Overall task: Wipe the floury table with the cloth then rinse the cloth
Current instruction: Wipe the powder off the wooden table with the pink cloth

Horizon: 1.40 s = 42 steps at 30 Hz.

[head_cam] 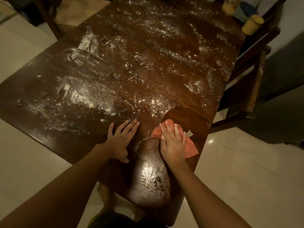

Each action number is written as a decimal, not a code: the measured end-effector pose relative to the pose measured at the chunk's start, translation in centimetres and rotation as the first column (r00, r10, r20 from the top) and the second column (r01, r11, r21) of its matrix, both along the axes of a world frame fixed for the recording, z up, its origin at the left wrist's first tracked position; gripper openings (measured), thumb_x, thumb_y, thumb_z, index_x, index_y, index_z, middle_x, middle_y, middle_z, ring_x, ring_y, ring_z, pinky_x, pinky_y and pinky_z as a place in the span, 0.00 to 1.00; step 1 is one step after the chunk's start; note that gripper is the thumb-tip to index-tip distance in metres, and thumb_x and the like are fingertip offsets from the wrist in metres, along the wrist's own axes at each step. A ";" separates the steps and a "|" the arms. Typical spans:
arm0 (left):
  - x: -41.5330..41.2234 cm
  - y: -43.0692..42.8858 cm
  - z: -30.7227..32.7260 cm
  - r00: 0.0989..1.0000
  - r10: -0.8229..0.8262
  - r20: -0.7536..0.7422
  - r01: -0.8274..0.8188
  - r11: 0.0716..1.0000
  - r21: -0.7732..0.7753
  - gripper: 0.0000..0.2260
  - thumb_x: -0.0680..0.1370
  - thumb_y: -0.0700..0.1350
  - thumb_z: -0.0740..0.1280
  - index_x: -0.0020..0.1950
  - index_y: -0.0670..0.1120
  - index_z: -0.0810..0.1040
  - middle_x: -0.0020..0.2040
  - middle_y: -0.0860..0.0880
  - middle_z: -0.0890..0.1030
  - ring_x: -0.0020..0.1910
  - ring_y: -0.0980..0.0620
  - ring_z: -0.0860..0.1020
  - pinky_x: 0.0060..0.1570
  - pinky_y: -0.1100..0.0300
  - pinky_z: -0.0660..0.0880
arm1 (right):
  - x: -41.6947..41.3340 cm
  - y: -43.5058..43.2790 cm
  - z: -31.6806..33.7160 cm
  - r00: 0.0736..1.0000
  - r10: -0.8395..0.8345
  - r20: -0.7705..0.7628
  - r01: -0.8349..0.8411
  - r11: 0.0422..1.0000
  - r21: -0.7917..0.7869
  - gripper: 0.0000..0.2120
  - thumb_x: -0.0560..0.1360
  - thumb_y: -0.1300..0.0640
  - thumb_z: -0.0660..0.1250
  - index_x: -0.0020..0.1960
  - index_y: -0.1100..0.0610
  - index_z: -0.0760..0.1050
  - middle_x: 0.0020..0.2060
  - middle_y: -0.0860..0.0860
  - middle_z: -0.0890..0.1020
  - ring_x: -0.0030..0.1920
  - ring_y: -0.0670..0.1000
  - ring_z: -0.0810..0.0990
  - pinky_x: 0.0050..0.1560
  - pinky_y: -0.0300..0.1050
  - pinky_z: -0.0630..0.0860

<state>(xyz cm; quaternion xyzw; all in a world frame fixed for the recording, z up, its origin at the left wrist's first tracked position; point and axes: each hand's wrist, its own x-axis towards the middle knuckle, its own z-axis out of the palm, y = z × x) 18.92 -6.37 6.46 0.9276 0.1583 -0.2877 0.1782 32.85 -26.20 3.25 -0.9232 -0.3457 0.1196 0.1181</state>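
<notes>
Dim room with pale floor tiles (246, 170) around a dark wooden table (41, 86), seen from above at its near end. Dusted almost all over with white flour (85, 97): thick smears on the left side, finer specks across the middle and toward the far right edge. Near the right corner, a clean dark patch (189, 116) with a curved edge cutting into the flour. Close to the near edge, a wet-looking grey smear (149, 176) catching the light.

Right hand (172, 143) flat on the pink cloth (191, 149), palm down, fingers straight and close together, pressing it onto the tabletop. Cloth bunched beneath palm and fingers, showing past the fingertips, on the thumb side and, widest, on the outer side toward the table's right edge. Small white tag (189, 133) sticking out just beside the little finger. Lies just below the clean patch, near the right edge.

Left hand (120, 140) near, apart from the cloth, palm down on the wood, fingers straight and spread wide, holding nothing, fingertips at the rim of the flour.

At the far right corner, a yellow container (252, 24); along the right side, a dark wooden chair (256, 83).
</notes>
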 end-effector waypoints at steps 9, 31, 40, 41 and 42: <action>-8.5 0.8 -3.0 0.907 0.079 0.414 -0.050 0.995 -0.082 0.29 0.77 0.64 0.53 0.78 0.61 0.55 0.80 0.59 0.50 0.79 0.53 0.52 0.74 0.57 0.36 | -3.3 -4.2 0.9 0.792 0.610 -0.013 -0.610 0.792 0.010 0.22 0.84 0.45 0.50 0.77 0.36 0.60 0.79 0.38 0.59 0.81 0.49 0.50 0.78 0.61 0.38; -18.8 6.8 -2.9 0.883 0.218 0.415 -0.225 0.974 -0.034 0.27 0.81 0.60 0.49 0.80 0.57 0.53 0.79 0.61 0.52 0.78 0.62 0.46 0.76 0.49 0.46 | -9.9 12.0 -0.1 0.950 -0.312 0.015 0.312 0.950 0.010 0.27 0.83 0.47 0.48 0.81 0.47 0.53 0.81 0.46 0.53 0.81 0.58 0.48 0.78 0.65 0.44; -19.9 9.0 -3.3 0.829 0.329 0.452 -0.302 0.944 -0.133 0.28 0.81 0.58 0.46 0.79 0.50 0.58 0.79 0.53 0.57 0.78 0.56 0.50 0.74 0.55 0.49 | -10.4 9.1 0.2 0.822 0.570 0.017 -0.568 0.821 -0.050 0.25 0.84 0.47 0.53 0.79 0.37 0.54 0.79 0.38 0.55 0.81 0.48 0.46 0.78 0.59 0.39; -20.2 9.3 -3.3 0.829 0.334 0.448 -0.309 0.942 -0.131 0.28 0.80 0.59 0.46 0.80 0.51 0.57 0.79 0.54 0.56 0.78 0.56 0.49 0.74 0.56 0.49 | -9.5 8.6 0.3 0.862 0.507 0.016 -0.506 0.861 -0.045 0.24 0.84 0.46 0.52 0.79 0.36 0.54 0.79 0.38 0.55 0.81 0.48 0.47 0.78 0.62 0.39; -20.3 9.6 -3.3 0.831 0.338 0.442 -0.313 0.941 -0.130 0.29 0.80 0.59 0.45 0.80 0.51 0.56 0.79 0.55 0.54 0.78 0.56 0.49 0.74 0.56 0.48 | -8.8 8.7 0.4 0.920 0.393 0.015 -0.392 0.919 -0.032 0.24 0.84 0.46 0.52 0.79 0.36 0.55 0.79 0.38 0.55 0.81 0.49 0.48 0.78 0.64 0.40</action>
